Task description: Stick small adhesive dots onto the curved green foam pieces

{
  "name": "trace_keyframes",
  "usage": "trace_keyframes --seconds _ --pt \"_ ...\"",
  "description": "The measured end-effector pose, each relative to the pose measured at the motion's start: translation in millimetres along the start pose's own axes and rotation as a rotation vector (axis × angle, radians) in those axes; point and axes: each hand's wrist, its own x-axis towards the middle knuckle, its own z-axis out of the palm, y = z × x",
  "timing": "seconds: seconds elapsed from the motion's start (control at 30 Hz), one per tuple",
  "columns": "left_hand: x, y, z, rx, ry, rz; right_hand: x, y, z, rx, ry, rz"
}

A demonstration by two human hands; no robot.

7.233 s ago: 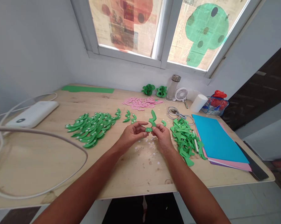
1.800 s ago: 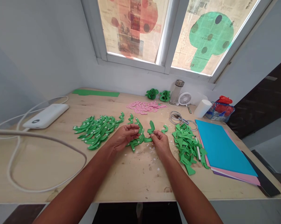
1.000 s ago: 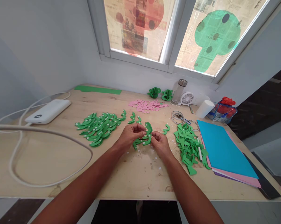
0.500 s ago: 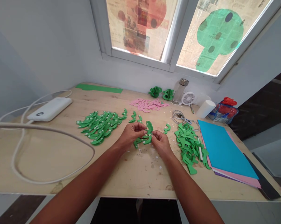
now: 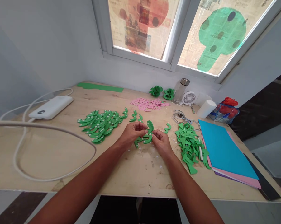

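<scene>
Between my two hands is a curved green paper piece with pale patches like tape on it. My left hand pinches it from the left, thumb and fingertips together. From the right, my right hand closes its fingertips on the lower part of the same piece. More green curved pieces lie under and beside the left fingers, partly hidden. A large heap of green curved pieces with white patches spreads to the left. One small wavy green piece lies right of my right hand.
Green paper scraps and a white pen lie at right, beside blue sheets. Pink cutouts, tape rolls, a glass bottle and a small fan stand farther back. A white cable loops at left near a power bank.
The view has shifted very slightly. Both hands stay at the same spot, fingers still closed on the green paper piece.
</scene>
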Motion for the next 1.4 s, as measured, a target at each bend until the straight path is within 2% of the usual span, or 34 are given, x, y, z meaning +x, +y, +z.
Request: trace_keyframes --seconds 0.47,0.9,1.4 --pt "-1.6 1.7 0.9 -0.018 0.001 -0.006 0.8 2.3 -2.4 -0.018 -0.031 -0.021" --pt "0.6 -0.8 -2.0 -0.1 -0.073 -0.043 0.6 4.0 -4.3 -0.03 -0.053 -0.033" --pt "-2.3 3.5 -1.7 -0.165 -0.056 -0.089 -1.4 -1.9 -1.5 0.008 -0.066 -0.025"
